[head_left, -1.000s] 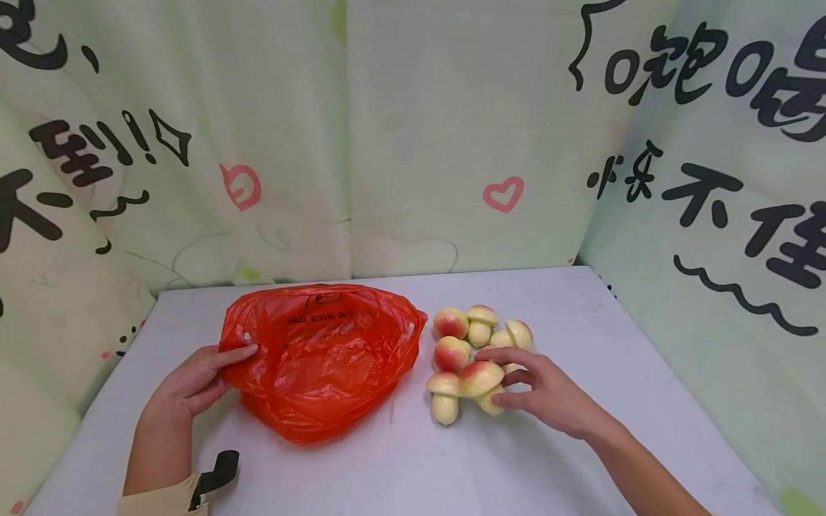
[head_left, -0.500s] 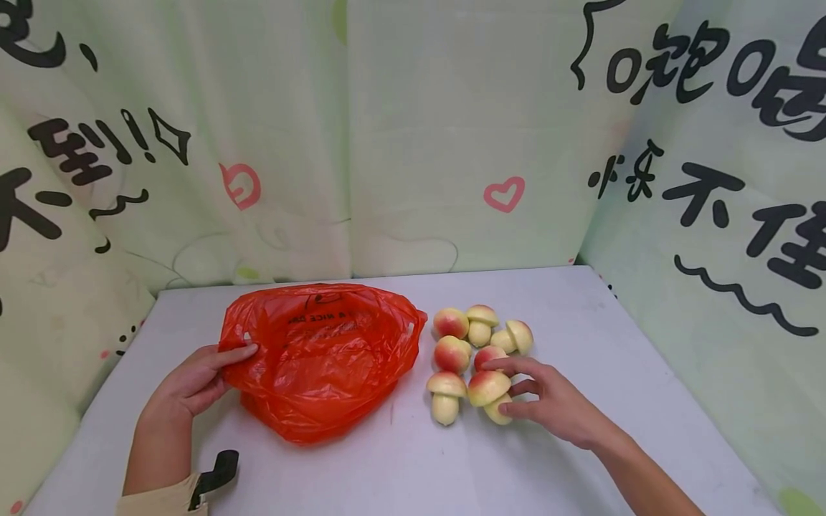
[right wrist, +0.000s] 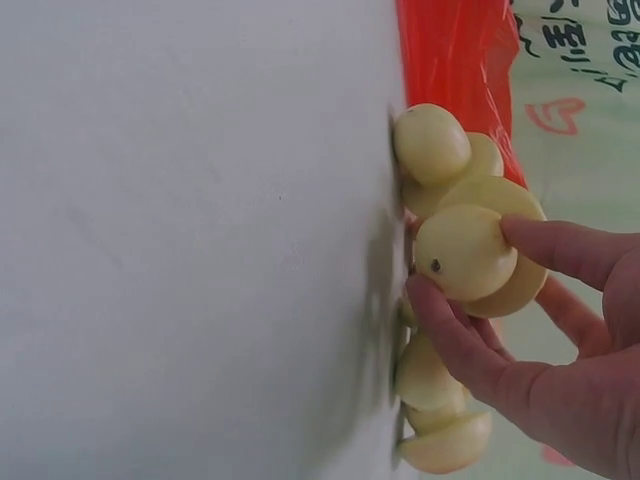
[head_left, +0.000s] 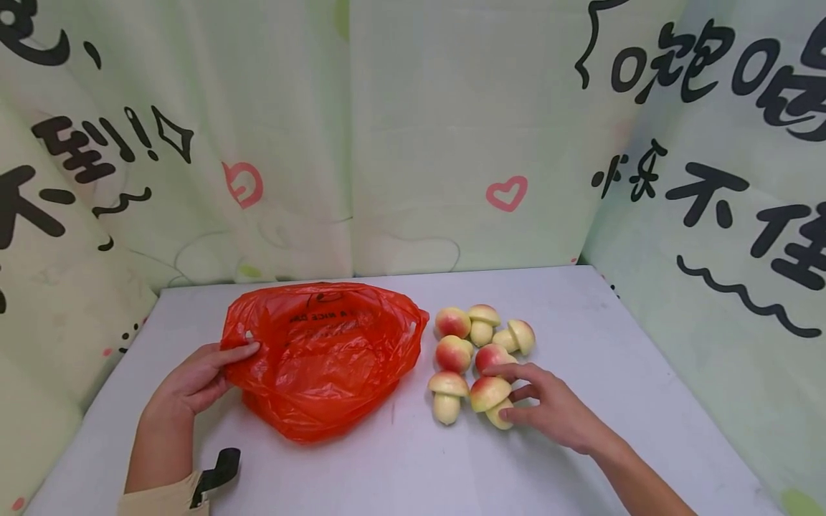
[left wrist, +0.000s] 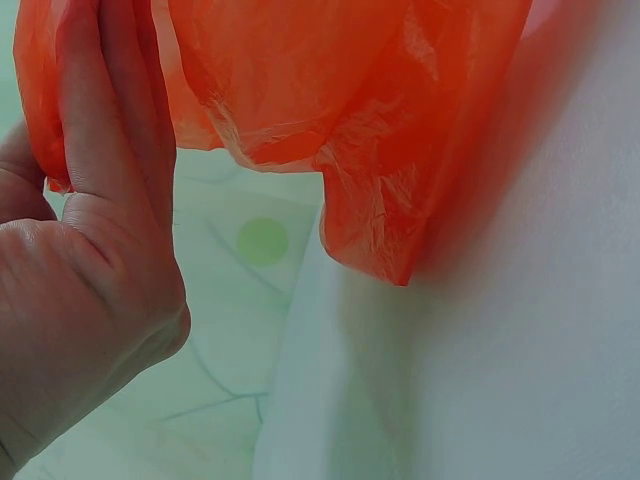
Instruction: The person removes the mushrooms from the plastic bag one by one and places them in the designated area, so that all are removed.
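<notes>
On the left, my left hand (head_left: 200, 378) holds the near-left rim of a red plastic bag (head_left: 323, 365), thumb on the inside and the other fingers behind the film. The bag's mouth gapes toward me, and printed letters show through it. In the left wrist view the bag (left wrist: 380, 200) hangs beside the fingers. My right hand (head_left: 558, 408) pinches a toy mushroom (head_left: 490, 395) with a red-and-yellow cap and pale stem. The right wrist view shows fingertips on either side of that mushroom's stem (right wrist: 465, 250). Another mushroom (head_left: 493, 357) lies just behind it, partly covered by a finger.
Several more mushrooms cluster right of the bag, including an upright one (head_left: 447, 398) at the near left and a tilted one (head_left: 518, 337) at the back right. The white table (head_left: 361, 480) meets printed curtains (head_left: 413, 143) at its back and sides.
The pinched mushroom has shifted slightly right and toward me with my right hand, uncovering more of the red-capped mushroom behind. My left hand and the bag stay in place.
</notes>
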The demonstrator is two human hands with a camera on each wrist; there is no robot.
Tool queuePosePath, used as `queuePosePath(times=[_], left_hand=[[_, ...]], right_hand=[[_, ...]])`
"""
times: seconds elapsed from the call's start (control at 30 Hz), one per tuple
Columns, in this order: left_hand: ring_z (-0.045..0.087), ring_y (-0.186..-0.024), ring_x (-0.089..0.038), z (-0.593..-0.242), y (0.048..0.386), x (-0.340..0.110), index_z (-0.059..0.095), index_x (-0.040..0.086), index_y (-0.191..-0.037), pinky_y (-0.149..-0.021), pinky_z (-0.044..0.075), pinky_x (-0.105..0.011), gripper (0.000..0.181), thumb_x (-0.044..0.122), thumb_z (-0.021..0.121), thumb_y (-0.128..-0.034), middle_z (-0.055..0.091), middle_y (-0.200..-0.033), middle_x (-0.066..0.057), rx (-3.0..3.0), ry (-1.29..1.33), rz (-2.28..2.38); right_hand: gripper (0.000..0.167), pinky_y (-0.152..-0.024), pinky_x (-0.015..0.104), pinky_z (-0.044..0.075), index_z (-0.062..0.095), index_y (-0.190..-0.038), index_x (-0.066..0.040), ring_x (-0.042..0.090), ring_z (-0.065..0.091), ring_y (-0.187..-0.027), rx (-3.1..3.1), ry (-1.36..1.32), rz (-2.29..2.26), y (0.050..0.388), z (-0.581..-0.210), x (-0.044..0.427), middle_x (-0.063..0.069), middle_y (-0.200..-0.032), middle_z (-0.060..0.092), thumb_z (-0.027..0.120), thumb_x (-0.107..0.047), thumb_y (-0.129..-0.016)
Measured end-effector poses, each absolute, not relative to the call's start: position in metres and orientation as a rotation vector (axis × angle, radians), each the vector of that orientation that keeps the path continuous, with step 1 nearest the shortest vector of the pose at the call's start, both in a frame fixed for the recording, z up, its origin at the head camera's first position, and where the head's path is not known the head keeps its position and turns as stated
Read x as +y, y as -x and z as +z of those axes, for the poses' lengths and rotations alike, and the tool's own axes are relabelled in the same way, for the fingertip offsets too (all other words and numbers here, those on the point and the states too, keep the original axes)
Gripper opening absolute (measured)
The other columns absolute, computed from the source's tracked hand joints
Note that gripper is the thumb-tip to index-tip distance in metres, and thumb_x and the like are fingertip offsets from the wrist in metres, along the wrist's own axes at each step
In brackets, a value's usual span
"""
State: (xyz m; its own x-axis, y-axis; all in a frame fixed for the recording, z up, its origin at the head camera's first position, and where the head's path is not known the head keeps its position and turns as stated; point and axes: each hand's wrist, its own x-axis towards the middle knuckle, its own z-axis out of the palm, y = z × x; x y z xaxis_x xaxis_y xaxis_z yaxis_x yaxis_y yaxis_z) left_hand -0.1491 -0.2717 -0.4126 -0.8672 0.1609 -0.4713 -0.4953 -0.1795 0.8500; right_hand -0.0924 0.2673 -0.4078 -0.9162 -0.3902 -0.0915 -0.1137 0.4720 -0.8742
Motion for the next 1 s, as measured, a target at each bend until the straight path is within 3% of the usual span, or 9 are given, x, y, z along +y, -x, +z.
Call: queuePosePath(times=[0.6,1.0], left_hand=[[0.069,-0.105,-0.011,-0.413,0.149,-0.269,0.036,0.01,-0.151,-0.095,0.061,-0.028,0.064,0.028,0.071,-0.1009,0.071,-0.112,0.009,1.677,0.4,2.081],[0.07,-0.105,-0.011,-0.413,0.149,-0.27,0.038,0.011,-0.149,-0.095,0.06,-0.028,0.059,0.027,0.069,-0.102,0.072,-0.112,0.009,1.661,0.387,2.094]], right_hand=[[0.056,-0.079,0.028,0.059,0.063,-0.141,-0.02,0.024,0.07,-0.104,2.525,0.343,-1.353,0.094,-0.417,0.264,0.015,-0.143,0.058,0.082,-0.014,-0.089],[0.056,-0.077,0.026,0.059,0.065,-0.138,-0.022,0.024,0.072,-0.101,2.595,0.354,-1.353,0.092,-0.421,0.265,0.014,-0.137,0.063,0.085,-0.013,-0.086]])
